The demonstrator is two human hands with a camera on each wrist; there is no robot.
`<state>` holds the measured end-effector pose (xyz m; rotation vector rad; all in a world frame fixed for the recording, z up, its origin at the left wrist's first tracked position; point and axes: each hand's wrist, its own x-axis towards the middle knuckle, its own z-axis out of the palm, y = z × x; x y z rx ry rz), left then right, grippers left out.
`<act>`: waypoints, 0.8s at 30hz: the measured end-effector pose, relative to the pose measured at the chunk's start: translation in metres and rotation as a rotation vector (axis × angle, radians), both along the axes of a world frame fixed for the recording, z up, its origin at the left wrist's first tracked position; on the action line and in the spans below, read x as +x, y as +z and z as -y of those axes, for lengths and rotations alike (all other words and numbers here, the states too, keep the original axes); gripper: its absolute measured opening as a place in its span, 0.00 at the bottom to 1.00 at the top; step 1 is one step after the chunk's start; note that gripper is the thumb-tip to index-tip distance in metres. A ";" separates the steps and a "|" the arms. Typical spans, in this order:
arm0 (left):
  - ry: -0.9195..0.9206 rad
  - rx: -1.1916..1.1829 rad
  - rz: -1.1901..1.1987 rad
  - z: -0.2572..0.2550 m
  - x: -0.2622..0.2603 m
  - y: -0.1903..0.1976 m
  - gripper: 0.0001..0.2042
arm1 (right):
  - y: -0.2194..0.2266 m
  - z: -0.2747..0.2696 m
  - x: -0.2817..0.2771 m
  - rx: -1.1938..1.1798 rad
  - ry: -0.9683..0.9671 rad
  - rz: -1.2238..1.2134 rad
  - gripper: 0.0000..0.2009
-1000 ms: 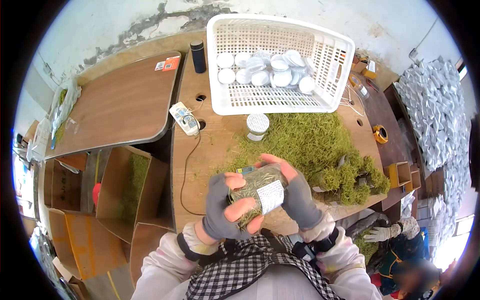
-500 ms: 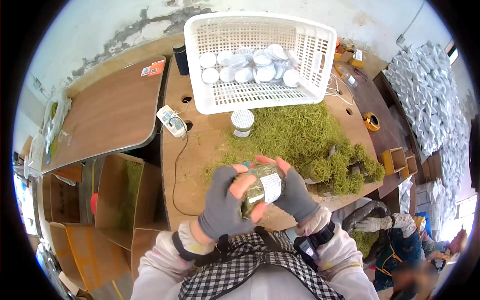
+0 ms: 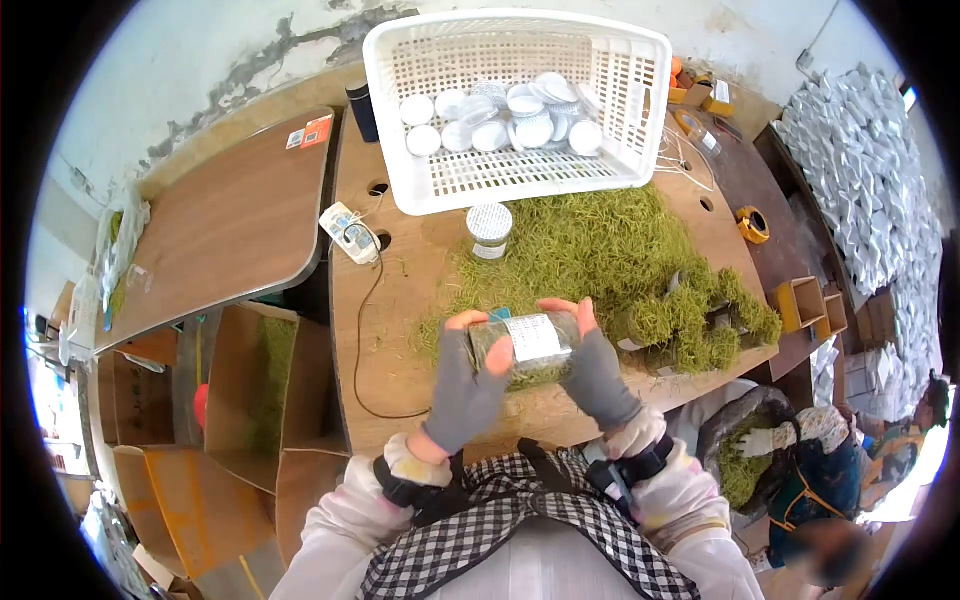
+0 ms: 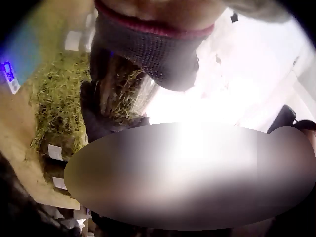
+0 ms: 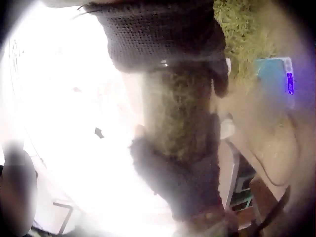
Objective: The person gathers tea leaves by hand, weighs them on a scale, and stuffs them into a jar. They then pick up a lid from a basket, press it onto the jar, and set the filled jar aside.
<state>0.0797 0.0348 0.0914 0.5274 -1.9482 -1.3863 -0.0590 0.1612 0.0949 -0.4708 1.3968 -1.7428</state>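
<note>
Biggest first: wood-top table (image 3: 400, 350) in front of you. Brown side table (image 3: 230, 210) to its L, heap of silver packets (image 3: 865, 190) far R.

Cardboard boxes (image 3: 205, 500) on floor, lower L; one taller box has green stuff inside. Lower R, a 2nd person's gloved hand (image 3: 757, 441) is in a black tub (image 3: 712, 430) w/ more of the same.

White basket (image 3: 530, 198) at far side of table. Green strands (image 3: 590, 250) spread loose on tabletop, basket to your hands; moss-like. At R end, a group of strand-topped jars (image 3: 692, 330), partly buried.

Your L hand (image 3: 468, 385) and R hand (image 3: 598, 375), both in grey fingerless gloves, hold one filled jar (image 3: 540, 372) betw. them, an end each. L: fingers bent round far side, thumb on near side, gripping. R: fingers curled over its end, also gripping. Jar is on its side, over near part of table, in front of your checked apron (image 3: 520, 510). Wrist views hazy, but dried green shows thru glass.

Smaller: capped jar (image 3: 489, 235) upright just below basket; power strip (image 3: 350, 233) L of it, cord trailing twd you; tape roll (image 3: 752, 224) on R. White lids (image 3: 533, 130) piled in basket. Smallest: white label (image 3: 535, 338) on your jar, face up, print unreadable.
</note>
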 end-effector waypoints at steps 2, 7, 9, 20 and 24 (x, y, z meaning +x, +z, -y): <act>-0.113 0.636 0.013 0.009 -0.004 -0.019 0.20 | 0.009 -0.014 -0.009 0.165 0.086 -0.264 0.34; -0.159 1.473 0.012 0.018 0.015 -0.010 0.21 | 0.005 -0.035 -0.021 0.064 0.015 -0.601 0.32; -0.133 1.499 0.007 0.017 0.026 -0.026 0.22 | 0.010 -0.030 -0.019 0.011 0.058 -1.089 0.31; 0.345 -0.025 -0.043 -0.004 0.061 -0.026 0.18 | -0.037 0.055 0.031 0.013 0.282 0.515 0.30; 0.385 -0.369 -0.010 0.002 0.065 -0.013 0.17 | -0.031 0.065 0.036 -0.015 0.308 0.321 0.28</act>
